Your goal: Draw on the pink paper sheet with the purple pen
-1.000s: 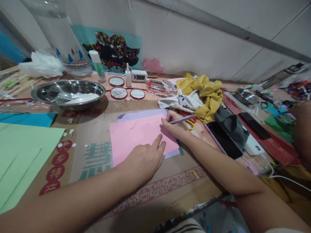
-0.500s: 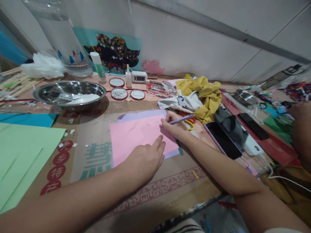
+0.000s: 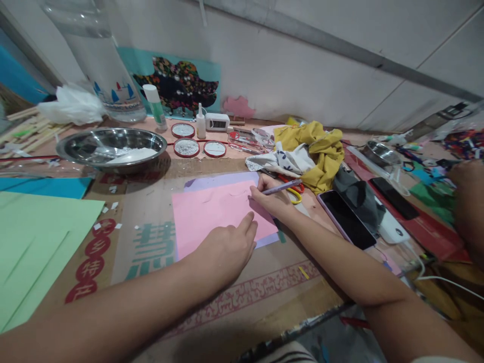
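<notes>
A sheet of pink paper [image 3: 204, 217] lies on a slightly larger-reaching purple sheet [image 3: 196, 182], both on a flattened cardboard piece [image 3: 151, 201]. Faint curved lines show near the pink sheet's upper part. My right hand [image 3: 270, 195] is closed around a purple pen [image 3: 282, 187] at the sheet's right side; its writing tip is hidden by the fingers. Flat on the lower part of the pink paper rests my left hand [image 3: 229, 249], fingers stretched out toward the right hand.
Behind stand a steel bowl [image 3: 111, 148], small red-rimmed dishes [image 3: 186, 147] and a glue stick [image 3: 154, 106]. Yellow cloth [image 3: 325, 151] and scissors [image 3: 295, 195] lie beyond my right hand, a phone [image 3: 347, 219] beside my forearm. Green sheets [image 3: 41, 242] lie left; another person's hand [image 3: 469, 186] is far right.
Both hands stay nearly in place, with the pen still in the right one. The view has shifted very slightly.
</notes>
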A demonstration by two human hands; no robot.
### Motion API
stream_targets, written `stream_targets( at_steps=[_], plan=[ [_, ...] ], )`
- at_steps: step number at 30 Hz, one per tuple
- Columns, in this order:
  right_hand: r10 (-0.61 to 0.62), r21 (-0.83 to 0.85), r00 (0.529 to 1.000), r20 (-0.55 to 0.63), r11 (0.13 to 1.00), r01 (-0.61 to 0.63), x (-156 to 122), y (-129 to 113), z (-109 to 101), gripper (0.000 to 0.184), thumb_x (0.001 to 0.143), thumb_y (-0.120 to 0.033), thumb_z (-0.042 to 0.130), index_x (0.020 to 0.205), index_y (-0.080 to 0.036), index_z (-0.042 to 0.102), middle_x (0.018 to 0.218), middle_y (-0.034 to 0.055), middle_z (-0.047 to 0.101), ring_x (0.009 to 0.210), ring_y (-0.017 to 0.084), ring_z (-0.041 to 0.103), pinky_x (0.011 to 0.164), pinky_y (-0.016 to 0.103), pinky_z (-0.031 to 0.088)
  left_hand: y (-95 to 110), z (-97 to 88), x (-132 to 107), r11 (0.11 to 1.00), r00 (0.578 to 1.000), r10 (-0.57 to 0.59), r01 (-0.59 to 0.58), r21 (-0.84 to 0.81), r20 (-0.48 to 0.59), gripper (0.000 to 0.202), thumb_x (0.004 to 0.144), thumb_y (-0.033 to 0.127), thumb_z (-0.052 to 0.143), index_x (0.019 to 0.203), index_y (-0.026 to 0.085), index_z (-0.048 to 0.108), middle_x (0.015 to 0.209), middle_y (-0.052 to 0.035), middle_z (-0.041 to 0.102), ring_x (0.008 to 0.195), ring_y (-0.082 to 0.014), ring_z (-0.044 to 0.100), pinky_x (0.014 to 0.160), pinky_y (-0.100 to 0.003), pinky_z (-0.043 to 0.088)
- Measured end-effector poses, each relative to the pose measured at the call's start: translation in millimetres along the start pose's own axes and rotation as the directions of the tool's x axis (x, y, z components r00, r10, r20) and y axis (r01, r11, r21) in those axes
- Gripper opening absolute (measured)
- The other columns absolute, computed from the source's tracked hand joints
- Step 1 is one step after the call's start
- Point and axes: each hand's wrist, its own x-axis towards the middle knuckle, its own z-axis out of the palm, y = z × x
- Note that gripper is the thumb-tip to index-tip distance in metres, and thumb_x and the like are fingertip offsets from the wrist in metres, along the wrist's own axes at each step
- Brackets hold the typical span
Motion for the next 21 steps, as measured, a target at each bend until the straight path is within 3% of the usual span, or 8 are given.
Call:
stream_targets(
  at_steps=[21],
  plan=[
    [0.018,-0.003,0.998,0.056,1.0,-0.017,-0.2,4.6,1.2,0.025,0.074,-0.032,0.054,0.06,-0.024,0.034,0.054,-0.0054,0.037,0.052,0.012,0.038,0.052,0.028,0.028,1.6,-5.9,-0.7,1.0,1.0,0.011,-0.011,0.013,0.0,0.043,0.102,0.025,0.031,0.134,0.01,0.055,0.149,-0.02,0.049,0.076,-0.0222,0.072,0.056,-0.037,0.057]
  ],
)
